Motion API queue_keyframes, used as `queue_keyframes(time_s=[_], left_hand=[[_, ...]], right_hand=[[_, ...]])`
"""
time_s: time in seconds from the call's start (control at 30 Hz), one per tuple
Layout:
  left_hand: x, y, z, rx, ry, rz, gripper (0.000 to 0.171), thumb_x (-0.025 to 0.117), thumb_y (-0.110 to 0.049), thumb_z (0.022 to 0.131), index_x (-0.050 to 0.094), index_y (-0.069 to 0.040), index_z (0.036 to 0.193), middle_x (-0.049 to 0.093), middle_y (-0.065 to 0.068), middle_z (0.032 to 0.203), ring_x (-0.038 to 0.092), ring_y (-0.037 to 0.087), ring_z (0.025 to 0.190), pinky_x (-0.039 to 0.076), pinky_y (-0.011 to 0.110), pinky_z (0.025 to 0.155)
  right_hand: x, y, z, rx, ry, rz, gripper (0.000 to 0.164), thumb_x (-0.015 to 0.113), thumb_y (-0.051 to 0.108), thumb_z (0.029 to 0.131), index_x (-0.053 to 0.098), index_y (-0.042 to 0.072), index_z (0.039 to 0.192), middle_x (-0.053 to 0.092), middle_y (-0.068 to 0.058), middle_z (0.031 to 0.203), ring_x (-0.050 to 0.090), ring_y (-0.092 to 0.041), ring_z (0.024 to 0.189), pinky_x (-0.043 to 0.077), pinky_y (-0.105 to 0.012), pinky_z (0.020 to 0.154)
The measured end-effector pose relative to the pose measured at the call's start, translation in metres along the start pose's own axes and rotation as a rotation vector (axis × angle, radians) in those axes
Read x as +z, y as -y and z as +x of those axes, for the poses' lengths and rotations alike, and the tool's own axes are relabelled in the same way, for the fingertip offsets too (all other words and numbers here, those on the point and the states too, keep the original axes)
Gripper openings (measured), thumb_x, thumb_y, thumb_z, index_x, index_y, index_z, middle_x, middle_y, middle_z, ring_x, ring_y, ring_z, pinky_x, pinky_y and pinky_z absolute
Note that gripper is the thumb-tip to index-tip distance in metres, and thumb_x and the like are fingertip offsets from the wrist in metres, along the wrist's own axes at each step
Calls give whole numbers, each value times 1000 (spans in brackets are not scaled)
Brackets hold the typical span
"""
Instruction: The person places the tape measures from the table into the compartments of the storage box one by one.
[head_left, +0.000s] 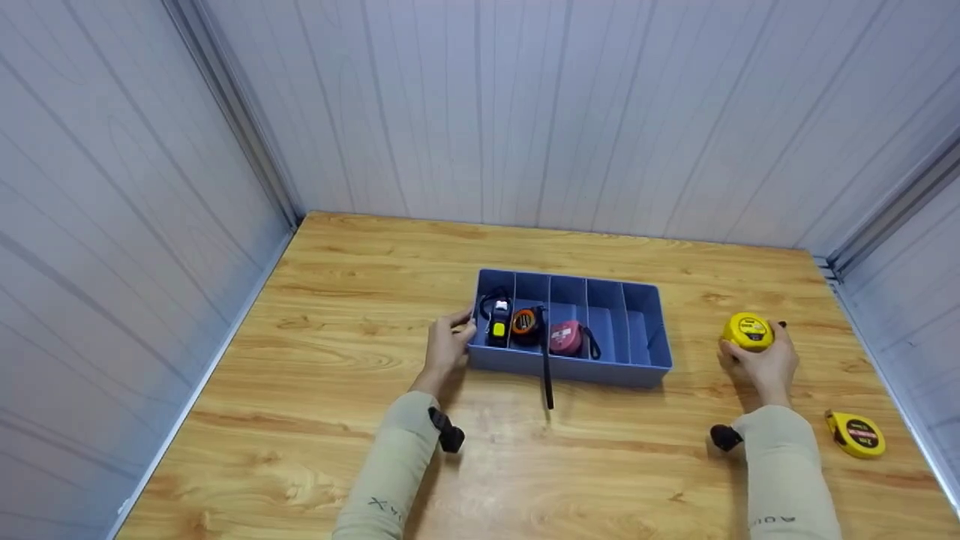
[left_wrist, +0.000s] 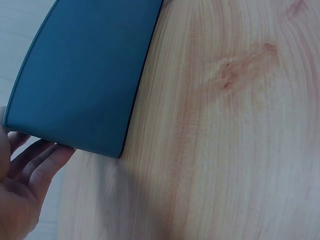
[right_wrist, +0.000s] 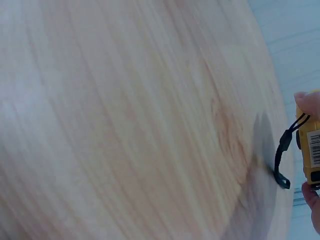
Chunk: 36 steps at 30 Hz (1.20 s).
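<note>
My right hand (head_left: 769, 364) grips a yellow tape measure (head_left: 748, 331) to the right of the divided box. Its barcode label and dangling black wrist strap (right_wrist: 283, 155) show in the right wrist view. At the box's left end, my left hand (head_left: 448, 345) rests extended fingers (left_wrist: 47, 167) against the outer wall of the blue box (head_left: 570, 367). From the left, its compartments hold a black-and-yellow tape measure (head_left: 498, 324), an orange-and-black tape measure (head_left: 526, 324) whose black strap hangs over the front wall, and a pink tape measure (head_left: 565, 337).
Another yellow tape measure (head_left: 857, 433) lies on the wooden table (head_left: 570, 465) beside my right forearm, near the right edge. Pale panel walls (head_left: 525, 120) rise behind the table and at both sides.
</note>
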<state>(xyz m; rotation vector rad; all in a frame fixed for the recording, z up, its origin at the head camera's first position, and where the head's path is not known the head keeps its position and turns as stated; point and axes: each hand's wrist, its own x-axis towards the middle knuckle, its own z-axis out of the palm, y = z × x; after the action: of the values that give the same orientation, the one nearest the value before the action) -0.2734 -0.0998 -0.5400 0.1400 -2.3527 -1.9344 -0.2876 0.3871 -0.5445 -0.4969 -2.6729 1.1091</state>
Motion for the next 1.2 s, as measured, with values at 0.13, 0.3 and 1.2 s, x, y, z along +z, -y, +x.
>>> queue_keyframes(time_s=[0.13,0.3,1.2], left_hand=[[1,0,-1,-4,-4,-29,34,54,-4,83,58,-3,117,60,19,104,59,27,75,39,20,43],[1,0,0,10,-7,-30,34,54,-3,83,58,-2,116,59,20,103,59,24,72,41,21,45],[0,1,2,44,-11,37,33,54,-4,83,58,2,114,61,19,102,59,18,79,50,25,65]], right_hand=[[-3,3,-2,-40,-11,2,82,68,25,76,22,-2,138,34,-26,132,33,-40,118,30,-50,96],[-4,9,-5,-83,-41,3,78,70,20,75,27,-5,135,36,-27,129,35,-40,117,29,-49,96],[-13,25,-29,-189,-83,8,78,76,20,68,36,0,132,42,-24,126,40,-38,113,33,-48,93]])
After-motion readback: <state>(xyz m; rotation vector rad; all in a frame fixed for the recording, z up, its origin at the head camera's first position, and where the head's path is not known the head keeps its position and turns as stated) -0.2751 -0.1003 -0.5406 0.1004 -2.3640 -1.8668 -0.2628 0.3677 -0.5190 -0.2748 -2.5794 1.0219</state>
